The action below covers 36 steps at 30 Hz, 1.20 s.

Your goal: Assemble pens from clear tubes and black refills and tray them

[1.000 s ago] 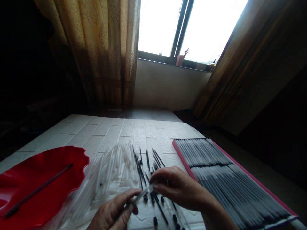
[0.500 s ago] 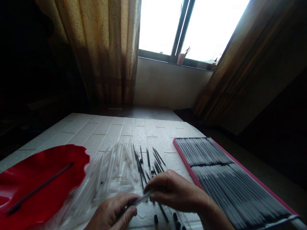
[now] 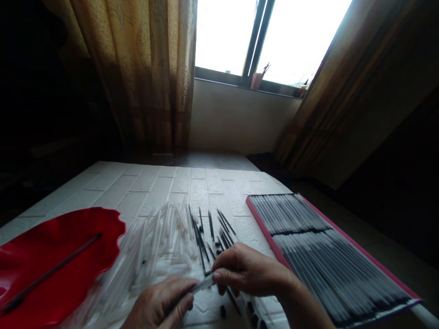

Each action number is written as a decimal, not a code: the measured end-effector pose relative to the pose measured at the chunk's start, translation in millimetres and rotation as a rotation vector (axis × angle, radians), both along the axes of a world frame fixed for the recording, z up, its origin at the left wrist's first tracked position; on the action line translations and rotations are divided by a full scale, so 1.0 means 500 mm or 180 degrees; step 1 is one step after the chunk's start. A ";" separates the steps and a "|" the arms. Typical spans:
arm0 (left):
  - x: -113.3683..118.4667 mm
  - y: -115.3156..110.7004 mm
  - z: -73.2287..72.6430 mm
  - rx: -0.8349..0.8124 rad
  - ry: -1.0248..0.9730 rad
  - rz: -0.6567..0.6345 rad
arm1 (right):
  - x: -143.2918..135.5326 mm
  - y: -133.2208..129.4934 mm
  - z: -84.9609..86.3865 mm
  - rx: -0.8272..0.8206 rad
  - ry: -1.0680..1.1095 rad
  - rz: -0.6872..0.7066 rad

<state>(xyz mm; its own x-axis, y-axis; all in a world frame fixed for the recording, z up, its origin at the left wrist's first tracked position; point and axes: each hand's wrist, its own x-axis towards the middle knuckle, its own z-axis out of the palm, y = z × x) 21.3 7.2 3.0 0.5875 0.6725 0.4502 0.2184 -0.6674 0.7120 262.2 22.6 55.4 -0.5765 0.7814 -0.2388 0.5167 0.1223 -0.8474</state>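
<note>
No lettering or numbers can be read.

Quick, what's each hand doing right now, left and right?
Left hand: closed, holding a slim, translucent, plastic-looking tube.
Right hand: closed, fingertips pinching the same tube's far end.

Your left hand (image 3: 163,302), cropped by the bottom edge of the view, hides the near part of the clear tube (image 3: 203,285); your right hand (image 3: 244,273) covers its far end. The left edge cuts off your red plate (image 3: 77,225). Your heaped tubes (image 3: 109,278) blur nearest you. One windowsill object (image 3: 303,88) is too small to tell.
</note>
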 end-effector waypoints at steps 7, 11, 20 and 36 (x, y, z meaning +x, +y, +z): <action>-0.003 0.004 -0.014 -0.0023 0.0063 -0.0006 | -0.008 0.009 -0.013 0.0174 -0.0018 0.0051; -0.001 0.003 -0.018 -0.0006 0.0058 0.0028 | -0.008 0.012 -0.022 0.0167 -0.0075 0.0041; 0.000 0.000 -0.011 -0.0270 0.0145 0.0132 | -0.014 0.011 -0.024 -0.0110 -0.0045 -0.0071; -0.005 -0.001 -0.025 -0.0526 0.0348 0.0445 | 0.017 0.007 -0.004 -0.0115 0.0342 -0.0496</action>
